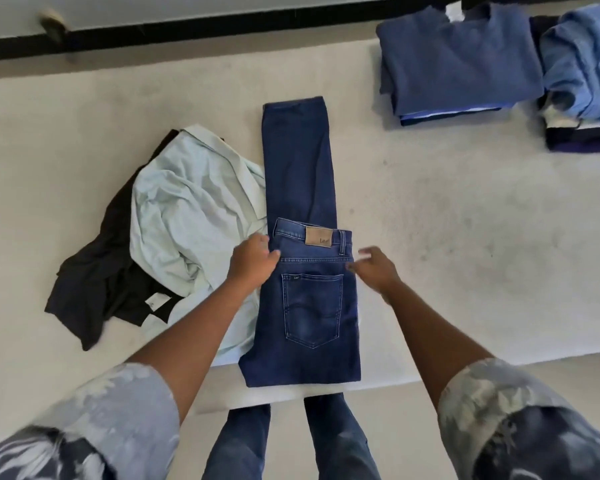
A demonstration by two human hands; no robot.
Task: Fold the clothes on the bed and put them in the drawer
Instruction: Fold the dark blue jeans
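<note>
Counted one pair of dark blue jeans on the bed, laid lengthwise from the near edge toward the far edge, legs together. Saw the waist end doubled back over the legs, with the back pocket and leather patch facing up (lettering on the patch too blurred to read in full). Noted the fold sitting right at the near edge.

Found the left hand at the left edge of the doubled waist, thumb on top of the denim and fingers curled at the edge, pinching it. Found the right hand at the right edge of the same fold, fingers loose and spread, blurred. Could not tell whether it touched the denim.

Counted two loose garments just left of the jeans. Saw a crumpled pale mint shirt touching the jeans' left side and lying partly over a black garment spread toward the near-left.

Counted two folded stacks by the far right corner, side by side and well apart from the jeans. Saw one topped by a blue sweater, the other by a lighter blue garment.

Made out two legs in denim below the near edge, and two patterned sleeves.
</note>
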